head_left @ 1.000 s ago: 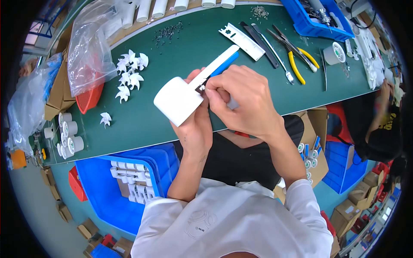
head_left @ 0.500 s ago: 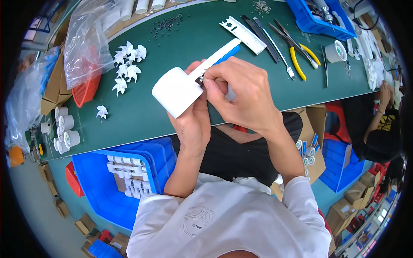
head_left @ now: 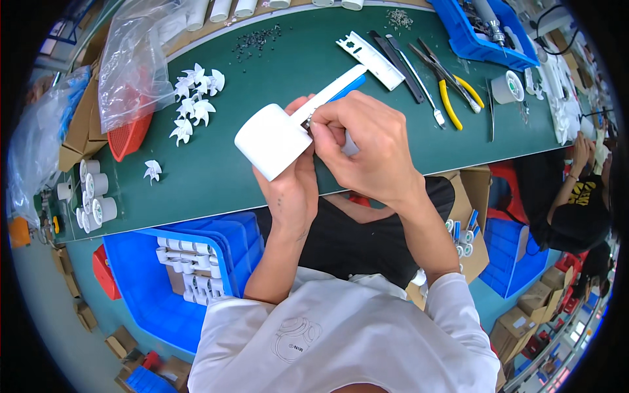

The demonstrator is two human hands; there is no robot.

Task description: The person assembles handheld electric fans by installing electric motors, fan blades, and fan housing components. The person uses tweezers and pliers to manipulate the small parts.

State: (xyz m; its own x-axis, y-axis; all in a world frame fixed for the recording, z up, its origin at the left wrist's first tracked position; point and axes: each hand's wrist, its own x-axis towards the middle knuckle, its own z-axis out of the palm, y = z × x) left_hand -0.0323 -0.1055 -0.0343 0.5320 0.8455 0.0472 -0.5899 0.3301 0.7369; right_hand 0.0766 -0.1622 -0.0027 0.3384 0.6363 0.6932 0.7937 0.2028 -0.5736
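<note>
A white plastic housing [head_left: 267,141] with a wide drum-shaped head and a long narrow handle rests in my left hand [head_left: 291,190]. My left fingers wrap round it from below and behind, partly hidden by the drum. A blue strip-like part [head_left: 347,87] lies along the handle. At the neck, where handle meets drum, my right hand [head_left: 370,147] has thumb and index finger pinched together. Small dark and metallic bits show at those fingertips, but what they pinch is too small to name. Beyond the handle's tip lies a flat white slotted cover [head_left: 371,60].
Black tweezers [head_left: 400,65], a metal tool [head_left: 422,92] and yellow-handled pliers [head_left: 451,105] lie right. White fan blades [head_left: 194,108] and small black pieces [head_left: 255,40] lie left and back. A blue tray [head_left: 485,42] stands back right; a blue crate [head_left: 137,281] sits below the table's edge.
The view has shifted slightly. Both hands keep nearly the same grip on the white housing, and the right fingertips stay at its neck.
</note>
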